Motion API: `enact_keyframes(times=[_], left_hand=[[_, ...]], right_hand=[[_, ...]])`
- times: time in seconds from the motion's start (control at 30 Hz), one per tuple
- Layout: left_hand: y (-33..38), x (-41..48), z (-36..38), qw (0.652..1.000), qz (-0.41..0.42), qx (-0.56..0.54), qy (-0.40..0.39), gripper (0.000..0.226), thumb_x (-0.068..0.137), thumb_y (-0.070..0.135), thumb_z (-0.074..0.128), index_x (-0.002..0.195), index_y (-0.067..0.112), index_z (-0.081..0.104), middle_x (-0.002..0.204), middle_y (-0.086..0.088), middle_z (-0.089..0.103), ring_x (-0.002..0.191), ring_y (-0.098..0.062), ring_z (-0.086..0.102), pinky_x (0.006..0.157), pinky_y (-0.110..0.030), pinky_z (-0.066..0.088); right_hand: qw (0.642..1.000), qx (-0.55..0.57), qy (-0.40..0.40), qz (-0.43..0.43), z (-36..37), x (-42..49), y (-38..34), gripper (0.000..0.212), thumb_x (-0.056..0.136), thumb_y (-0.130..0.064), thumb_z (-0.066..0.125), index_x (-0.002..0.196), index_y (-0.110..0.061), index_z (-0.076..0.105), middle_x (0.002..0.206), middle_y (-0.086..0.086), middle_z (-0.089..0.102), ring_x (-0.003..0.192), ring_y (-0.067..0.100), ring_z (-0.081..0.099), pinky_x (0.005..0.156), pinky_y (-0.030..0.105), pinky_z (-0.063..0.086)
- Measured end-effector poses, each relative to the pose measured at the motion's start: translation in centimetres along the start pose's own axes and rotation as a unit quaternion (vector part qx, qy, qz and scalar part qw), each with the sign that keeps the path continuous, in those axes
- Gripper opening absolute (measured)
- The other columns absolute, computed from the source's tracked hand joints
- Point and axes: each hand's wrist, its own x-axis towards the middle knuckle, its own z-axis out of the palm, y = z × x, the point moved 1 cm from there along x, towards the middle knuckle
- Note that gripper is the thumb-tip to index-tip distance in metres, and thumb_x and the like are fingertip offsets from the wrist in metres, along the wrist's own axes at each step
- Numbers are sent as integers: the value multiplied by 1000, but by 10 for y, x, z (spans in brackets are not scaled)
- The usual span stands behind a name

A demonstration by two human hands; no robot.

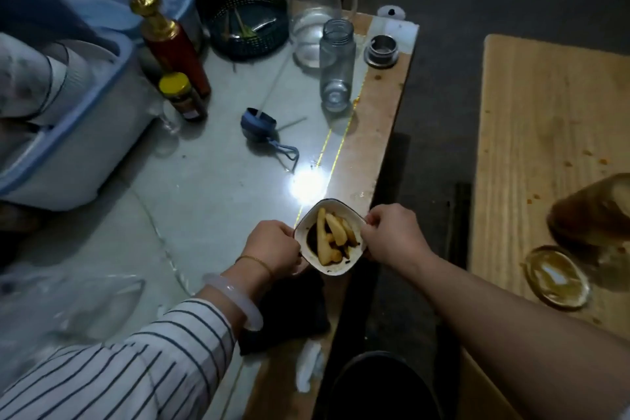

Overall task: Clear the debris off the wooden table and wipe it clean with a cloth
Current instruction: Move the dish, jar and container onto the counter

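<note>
Grips clamped on white bowl point(341, 268) rim: left hand point(272, 245), right hand point(392, 235) opposite sides; food pieces point(332, 232) inside

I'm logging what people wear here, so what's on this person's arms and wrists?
The left arm has a white sleeve with thin dark stripes, a pale milky bangle and a thin gold chain bracelet. The right forearm is bare, no jewellery showing.
</note>
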Motion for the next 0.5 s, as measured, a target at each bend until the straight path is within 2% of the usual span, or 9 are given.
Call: enact_keyframes(times=[0.07,0.13,0.23,0.33,0.5], left_hand=[[-11,20,-12,1000,-18,-19,-15,24,69,-13,53,58,4,65,64,-22,61,62,-30,58,65,-48,54],[-14,28,-14,999,-21,-12,-26,20,69,-17,52,69,-3,67,64,-22,62,60,-31,59,72,-52,55],[-20,43,-18,999,-21,-9,-24,24,72,-16,52,68,1,69,63,-21,65,60,-30,62,77,-52,57],[-24,52,-22,999,-31,-15,-21,25,74,-16,48,76,-4,70,65,-21,64,61,-29,61,75,-49,57],[-32,61,-27,998,-42,-34,-24,28,77,-17,42,85,-12,68,65,-22,62,58,-29,58,71,-49,56]], right_hand=[[1000,-17,-4,3,22,17,-10,18,83,-10,55,71,-13,68,72,7,68,67,25,67,67,40,60],[1000,-21,0,10,29,26,-15,17,84,-12,55,77,-14,71,79,9,70,72,27,68,71,39,60],[999,-31,1,20,44,39,-21,19,86,-12,55,87,-13,74,89,12,70,82,30,67,74,34,56],[999,-34,4,30,55,45,-26,21,86,-11,55,94,-11,74,96,13,69,91,30,64,74,28,49],[998,-32,7,55,70,53,-32,25,88,-10,53,102,-13,73,107,13,68,98,31,62,75,26,44]])
